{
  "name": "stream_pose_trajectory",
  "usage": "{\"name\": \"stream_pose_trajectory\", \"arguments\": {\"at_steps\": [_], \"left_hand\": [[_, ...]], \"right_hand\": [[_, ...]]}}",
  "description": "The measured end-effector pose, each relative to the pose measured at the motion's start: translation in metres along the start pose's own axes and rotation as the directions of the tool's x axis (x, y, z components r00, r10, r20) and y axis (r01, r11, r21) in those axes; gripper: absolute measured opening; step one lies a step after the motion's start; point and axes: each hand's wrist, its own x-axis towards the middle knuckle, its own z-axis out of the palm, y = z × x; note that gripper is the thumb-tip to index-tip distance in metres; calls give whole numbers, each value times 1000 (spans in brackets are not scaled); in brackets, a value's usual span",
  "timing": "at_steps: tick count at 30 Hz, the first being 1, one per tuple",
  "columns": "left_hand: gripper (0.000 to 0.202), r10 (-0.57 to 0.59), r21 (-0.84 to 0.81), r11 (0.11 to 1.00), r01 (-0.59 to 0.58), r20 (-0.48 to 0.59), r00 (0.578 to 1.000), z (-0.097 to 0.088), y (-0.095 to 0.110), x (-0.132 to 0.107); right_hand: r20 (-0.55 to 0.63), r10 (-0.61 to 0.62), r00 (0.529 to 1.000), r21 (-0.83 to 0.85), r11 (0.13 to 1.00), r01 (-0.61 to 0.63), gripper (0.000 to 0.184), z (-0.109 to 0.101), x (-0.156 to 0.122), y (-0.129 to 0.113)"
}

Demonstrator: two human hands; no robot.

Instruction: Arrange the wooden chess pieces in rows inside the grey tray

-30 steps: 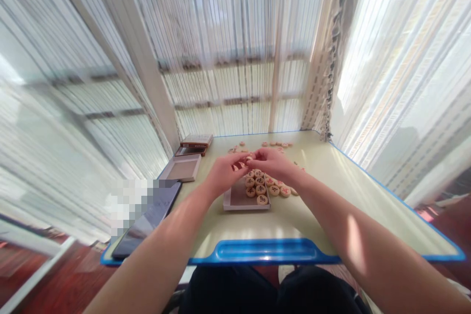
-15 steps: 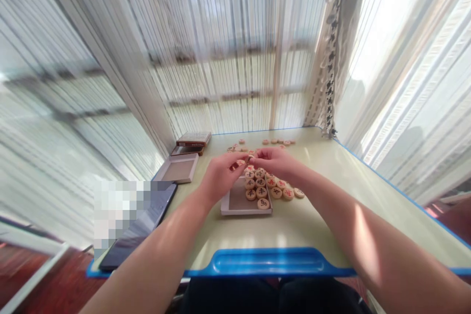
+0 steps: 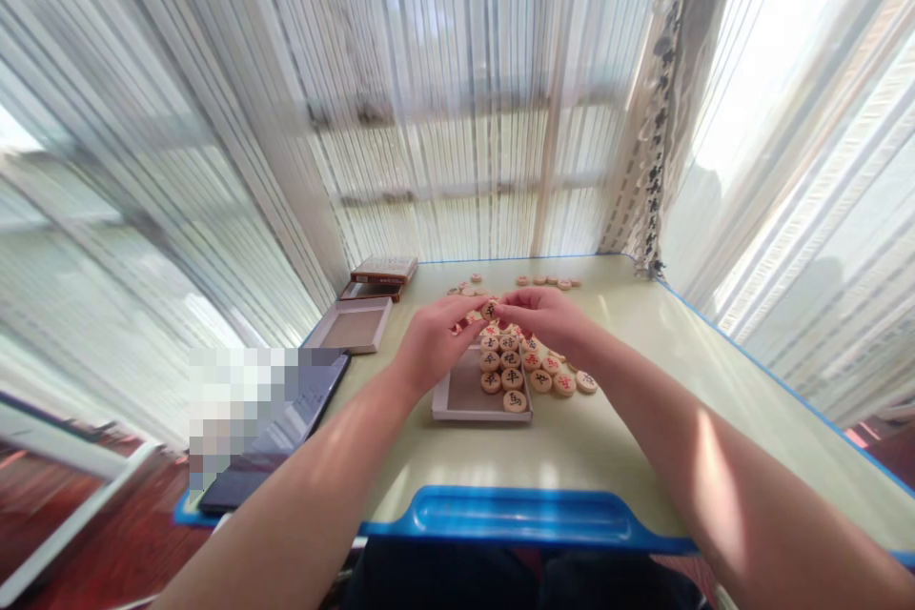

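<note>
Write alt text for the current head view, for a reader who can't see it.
A person's left hand and right hand hold a xiangqi piece, its black character facing the camera, near the far end of a shallow open box. Black-marked pieces line the box's right side; loose pieces, red and black, lie to its right on the blue-edged table.

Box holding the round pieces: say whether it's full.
Not full: round pieces line the right side of the box, but bare bottom shows at its left.

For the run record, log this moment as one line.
right hand: holding black-marked xiangqi piece | left hand: at same piece | shallow open box: partly filled | loose xiangqi pieces: right of box
</note>
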Motion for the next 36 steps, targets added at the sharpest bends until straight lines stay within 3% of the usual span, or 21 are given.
{"name": "stream_pose_trajectory", "arguments": {"at_steps": [6, 11, 13, 14, 17, 19, 21, 24, 26, 29, 33, 36], "left_hand": [[24, -33, 97, 995, 30, 23, 999, -2, -14, 5], [21, -76, 117, 991, 70, 48, 996, -4, -21, 5], [20, -80, 115, 991, 72, 70, 994, -4, -20, 5], [20, -77, 111, 991, 68, 81, 994, -4, -19, 5], [20, -58, 86, 995, 49, 102, 993, -4, -13, 5], [23, -32, 64, 998, 27, 93, 995, -4, -9, 5], [25, -2, 38, 999, -1, 75, 997, -3, -6, 4], [25, 3, 15, 1000, -4, 80, 997, 1, -6, 3], [24, -5, 20, 1000, 3, 103, 995, 3, -7, 2], [23, -2, 36, 999, -2, 135, 991, 5, -5, 3], [23, -46, 64, 997, 35, 182, 982, -3, -1, 4], [19, -108, 193, 979, 66, 217, 970, -15, 1, 1]], "right_hand": [[-7, 19, 1000, 17, 1000, -19, 28, -6, 3, 5], [13, -15, 1000, -160, 987, 17, 37, -26, -8, -7], [97, 38, 995, -243, 970, -13, 36, -35, -20, -17], [83, 44, 996, -290, 957, -18, 34, -36, -27, -21], [-54, -89, 995, -407, 911, 60, 31, -26, -44, -24], [-219, -227, 949, -456, 884, 106, 29, -11, -50, -16], [-335, -365, 869, -481, 859, 176, 29, 5, -51, -4], [-277, -513, 812, -603, 751, 269, 23, 18, -47, 14], [-293, -533, 793, -633, 730, 257, 22, 20, -45, 21], [-262, -527, 809, -662, 708, 246, 22, 23, -41, 22], [-280, -594, 754, -663, 688, 296, 28, 33, -39, 18], [-256, -648, 717, -650, 665, 369, 27, 38, -41, 16]]}}
